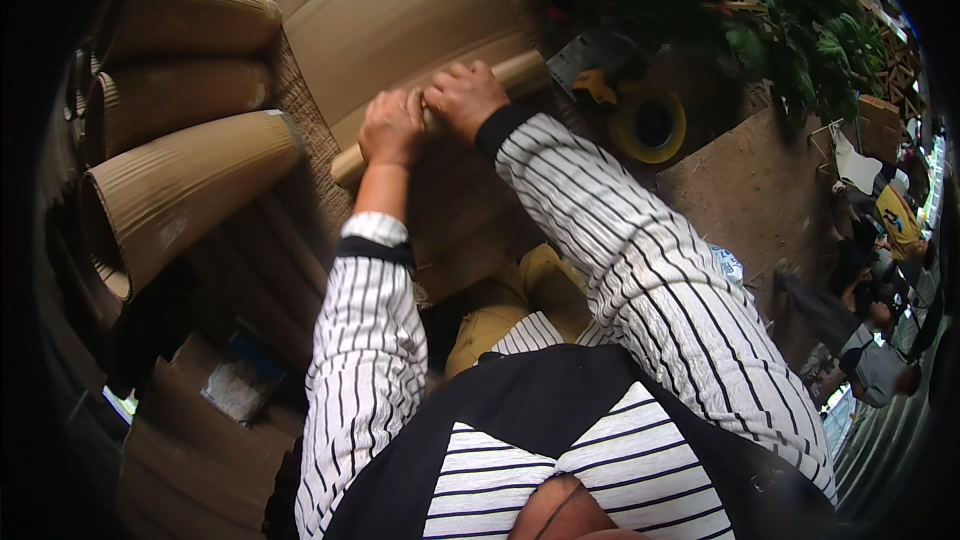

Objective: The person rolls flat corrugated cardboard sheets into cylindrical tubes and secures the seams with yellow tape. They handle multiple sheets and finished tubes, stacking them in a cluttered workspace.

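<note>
My left hand (391, 129) and my right hand (466, 97) are close together, knuckles up. Both grip a long pale-brown roll (521, 73) that lies slantwise across a sheet of cardboard (390, 22). Whether the roll is a separate rod or the sheet's own rolled edge I cannot tell. Its left end sticks out beyond my left hand, its right end beyond my right. The sheet stretches away from me past the roll and shows curved bands across its face.
Several curled corrugated cardboard pieces (202, 180) lie at the left. On the right are a roll of yellowish tape (621, 124), a small orange-yellow object (595, 85) and a leafy plant (772, 52). A brown board (742, 180) lies beyond my right arm. Other people (874, 360) are at far right.
</note>
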Motion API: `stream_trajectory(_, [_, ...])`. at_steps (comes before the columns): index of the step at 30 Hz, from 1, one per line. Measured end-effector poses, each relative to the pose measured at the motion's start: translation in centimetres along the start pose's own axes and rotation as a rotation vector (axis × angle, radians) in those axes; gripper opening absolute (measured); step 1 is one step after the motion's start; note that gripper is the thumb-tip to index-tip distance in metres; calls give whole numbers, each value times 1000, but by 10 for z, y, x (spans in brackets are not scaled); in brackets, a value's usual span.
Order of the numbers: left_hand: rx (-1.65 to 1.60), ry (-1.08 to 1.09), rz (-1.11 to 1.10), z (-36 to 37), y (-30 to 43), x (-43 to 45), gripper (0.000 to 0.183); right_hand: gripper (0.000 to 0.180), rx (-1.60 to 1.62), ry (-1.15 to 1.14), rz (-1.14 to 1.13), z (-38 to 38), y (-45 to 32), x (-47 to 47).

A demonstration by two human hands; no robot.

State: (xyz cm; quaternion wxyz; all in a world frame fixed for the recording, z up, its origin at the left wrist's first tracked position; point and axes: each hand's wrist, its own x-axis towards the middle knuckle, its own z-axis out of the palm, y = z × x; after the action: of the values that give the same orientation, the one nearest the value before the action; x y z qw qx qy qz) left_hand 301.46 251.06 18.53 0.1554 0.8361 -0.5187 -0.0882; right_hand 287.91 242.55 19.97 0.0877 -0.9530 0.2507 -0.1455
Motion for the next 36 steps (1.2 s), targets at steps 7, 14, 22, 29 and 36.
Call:
stream_trajectory(7, [59,118,166,-28,24,-134,28,6,119,-102,41,-23,-44,-79])
stream_trajectory(14, [10,180,187,-13,4,-114,13,54,83,5,102,-44,-61,-113])
stream_trajectory(22, [39,298,81,-11,-23,-74,20,32,-31,44,359,-6,-35,-39])
stream_trajectory(29, [100,396,112,-16,-31,-69,18,29,-103,-50,406,1,-18,7])
stream_trajectory(36, [42,164,-42,-15,-42,-7,28,20,-116,240,167,11,-17,-4])
